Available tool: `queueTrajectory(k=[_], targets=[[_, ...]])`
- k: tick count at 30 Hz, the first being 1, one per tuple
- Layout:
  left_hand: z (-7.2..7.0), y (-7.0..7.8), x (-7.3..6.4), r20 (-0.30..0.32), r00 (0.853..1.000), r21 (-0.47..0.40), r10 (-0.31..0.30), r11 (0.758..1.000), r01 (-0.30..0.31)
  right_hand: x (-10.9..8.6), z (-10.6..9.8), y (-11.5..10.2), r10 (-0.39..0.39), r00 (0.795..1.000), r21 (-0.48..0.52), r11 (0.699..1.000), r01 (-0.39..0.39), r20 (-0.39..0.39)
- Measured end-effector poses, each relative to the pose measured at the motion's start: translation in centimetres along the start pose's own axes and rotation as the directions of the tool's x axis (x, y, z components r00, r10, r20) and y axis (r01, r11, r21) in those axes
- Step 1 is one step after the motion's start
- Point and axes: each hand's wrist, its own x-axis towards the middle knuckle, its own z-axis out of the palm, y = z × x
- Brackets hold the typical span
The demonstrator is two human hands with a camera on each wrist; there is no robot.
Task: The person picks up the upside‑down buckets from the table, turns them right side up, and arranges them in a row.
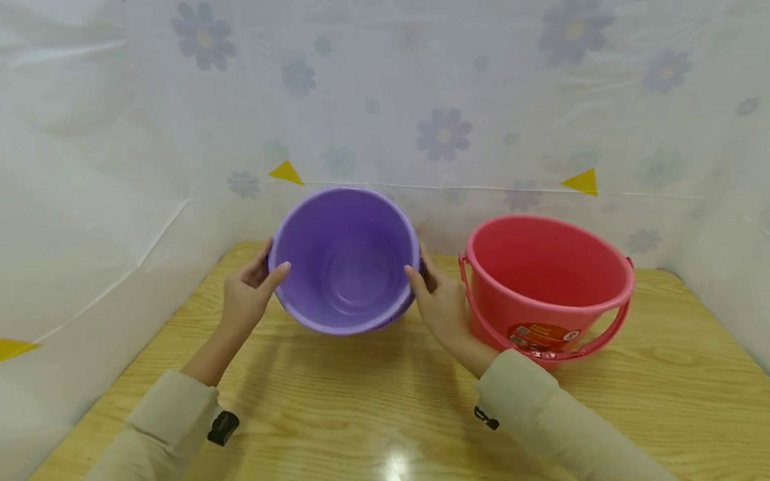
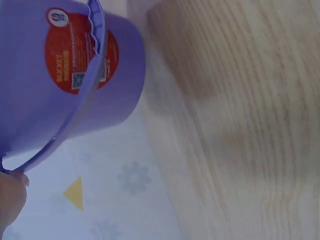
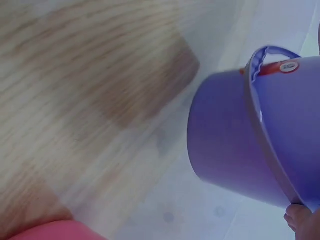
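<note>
A purple bucket [image 1: 351, 270] is tipped with its mouth toward me, held above the table between both hands. My left hand [image 1: 247, 291] grips its left rim, thumb in front and fingers behind. On the opposite side, my right hand [image 1: 443, 302] grips the right rim in the same way. From below, in the left wrist view, the bucket [image 2: 30, 95] shows a red label [image 2: 82, 52] and its hanging handle [image 2: 75, 115]. In the right wrist view the bucket [image 3: 225, 135] is seen from its other side, clear of the table.
Close to my right hand, a red bucket [image 1: 545, 263] stands upright on the wooden table [image 1: 366, 425], its handle lowered at the front. Behind the table hangs a pale flowered sheet [image 1: 379, 78] with yellow triangles. White sheeting [image 1: 53, 209] borders the left side.
</note>
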Motion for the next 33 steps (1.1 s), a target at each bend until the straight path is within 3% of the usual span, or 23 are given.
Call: queueTrajectory(k=[2, 5, 8, 12, 15, 22, 28, 33], targets=[[-0.1, 0.2, 0.1, 0.006, 1.0, -0.02, 0.005, 1.0, -0.005, 0.4, -0.1, -0.1, -0.006, 0.999, 0.105, 0.995, 0.001, 0.044], [-0.2, 0.4, 0.2, 0.019, 1.0, -0.062, 0.018, 0.998, -0.017, 0.8, -0.4, -0.2, 0.009, 0.99, 0.271, 0.961, -0.048, 0.144], [-0.5, 0.2, 0.1, 0.036, 0.998, -0.086, 0.054, 0.995, -0.051, 1.2, -0.8, -0.3, 0.015, 0.957, 0.374, 0.919, -0.127, 0.288], [-0.8, -0.2, -0.1, 0.084, 0.988, -0.118, 0.131, 0.986, -0.12, 1.4, -1.1, -0.2, -0.007, 0.907, 0.395, 0.901, -0.177, 0.422], [-1.0, -0.4, -0.2, 0.128, 0.98, -0.13, 0.154, 0.982, -0.137, 1.4, -1.1, 0.0, -0.016, 0.902, 0.394, 0.903, -0.172, 0.431], [-1.3, -0.1, -0.1, 0.167, 0.983, -0.007, 0.071, 0.997, -0.071, 1.4, -0.2, 0.1, -0.045, 0.927, 0.428, 0.895, -0.129, 0.373], [-1.6, -0.1, 0.1, 0.159, 0.987, 0.061, 0.032, 0.997, -0.042, 1.7, 0.7, 0.0, -0.026, 0.941, 0.399, 0.909, -0.118, 0.339], [-1.8, -0.2, 0.5, 0.133, 0.991, 0.094, 0.001, 0.995, -0.014, 1.9, 1.1, -0.1, 0.02, 0.939, 0.361, 0.92, -0.151, 0.343]])
